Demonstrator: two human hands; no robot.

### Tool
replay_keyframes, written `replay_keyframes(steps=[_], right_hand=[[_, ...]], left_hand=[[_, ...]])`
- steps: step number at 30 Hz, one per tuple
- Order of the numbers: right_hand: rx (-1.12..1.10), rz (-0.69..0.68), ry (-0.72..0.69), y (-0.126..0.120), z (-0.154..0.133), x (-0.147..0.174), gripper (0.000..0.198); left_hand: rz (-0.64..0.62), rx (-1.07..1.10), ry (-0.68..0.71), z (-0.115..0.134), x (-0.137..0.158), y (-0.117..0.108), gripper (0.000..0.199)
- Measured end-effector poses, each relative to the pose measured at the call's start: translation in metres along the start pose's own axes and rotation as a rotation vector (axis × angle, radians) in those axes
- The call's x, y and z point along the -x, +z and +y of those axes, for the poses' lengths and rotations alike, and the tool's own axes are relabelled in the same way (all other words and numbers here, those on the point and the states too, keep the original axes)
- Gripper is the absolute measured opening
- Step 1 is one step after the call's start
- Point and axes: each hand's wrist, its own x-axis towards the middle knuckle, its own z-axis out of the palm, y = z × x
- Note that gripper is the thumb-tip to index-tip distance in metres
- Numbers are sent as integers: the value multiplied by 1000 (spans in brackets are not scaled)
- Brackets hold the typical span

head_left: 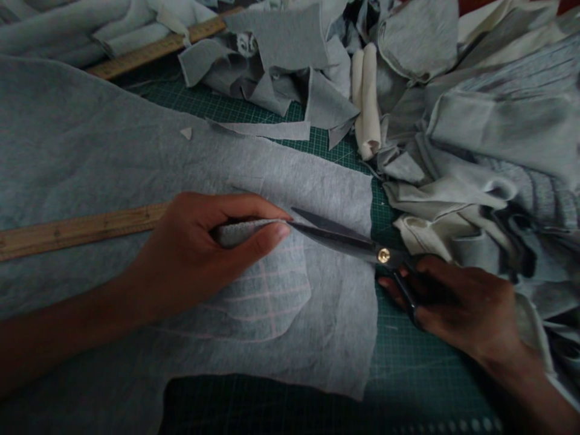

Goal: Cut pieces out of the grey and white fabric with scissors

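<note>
Between the thumb and fingers of my left hand is the folded edge of a checked fabric piece, grey with pale pink lines. My right hand grips black-handled scissors with a brass-coloured pivot. Their blades are parted and point left; the lower blade's tip meets the pinched edge by my left thumb. Under both lies a large grey fabric sheet. A wooden ruler rests on that sheet and runs behind my left wrist.
A green cutting mat lies beneath the fabric. Grey fabric scraps are heaped at the back, beside a second wooden ruler. Rolled cream fabric and piled folded cloth crowd the right, with another black-handled tool among them.
</note>
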Motion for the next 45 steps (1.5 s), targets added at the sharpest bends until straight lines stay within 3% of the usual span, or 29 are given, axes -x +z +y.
replay_keyframes(steps=[10,26,35,39,45], right_hand=[[-29,-31,28,1,-6,0,22],[-88,-13,79,7,-10,2,6],[-137,-6,60,3,-18,-8,14],[-105,-17,65,6,-14,-3,5],[-42,-2,41,5,-11,-1,6]], left_hand=[[20,40,-71,-1,-2,2,20],[25,48,-35,-1,0,3,17],[-5,10,-47,0,-1,-1,22],[6,12,1,-4,-1,-1,19],[15,27,15,-9,0,0,16]])
